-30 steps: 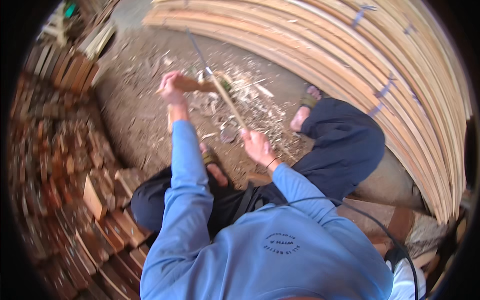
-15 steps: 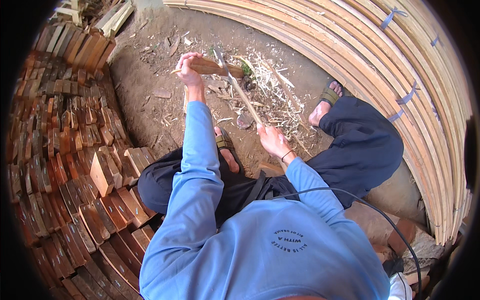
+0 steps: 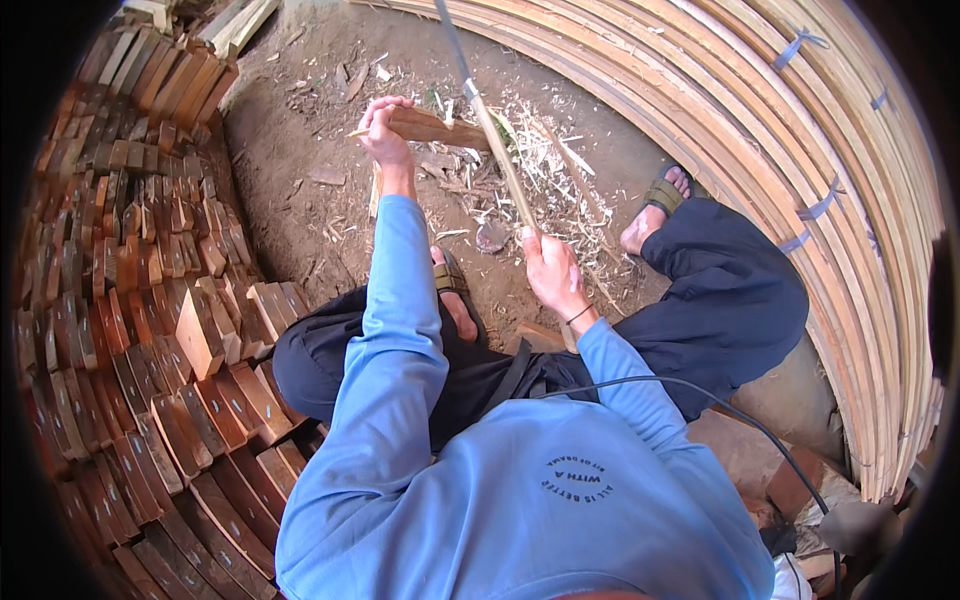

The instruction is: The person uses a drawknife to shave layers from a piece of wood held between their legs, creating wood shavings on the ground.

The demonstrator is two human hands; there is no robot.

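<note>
My left hand [image 3: 388, 138] is closed round the near end of a rough brown piece of wood [image 3: 440, 127], which slants down toward the ground at its far end. In my right hand [image 3: 555, 272] is the light wooden handle of a long-handled machete [image 3: 503, 160], held by its lower end. A metal collar joins that handle to a narrow blade, which points up and away past the top edge of the view. The blade is clear of the wood. Pale chips and shavings [image 3: 550, 170] lie around the wood's far end.
Stacked wooden blocks [image 3: 150, 330] fill the left side. Long planks [image 3: 700, 90], bound with blue ties, curve along the right. My sandalled feet [image 3: 655, 215] stand either side of the chips on bare dirt [image 3: 290, 130]. A black cable [image 3: 720, 400] crosses my right sleeve.
The machete has swung up and away from the wood, its blade now at the top edge. My right hand has shifted slightly right; my left keeps its hold.
</note>
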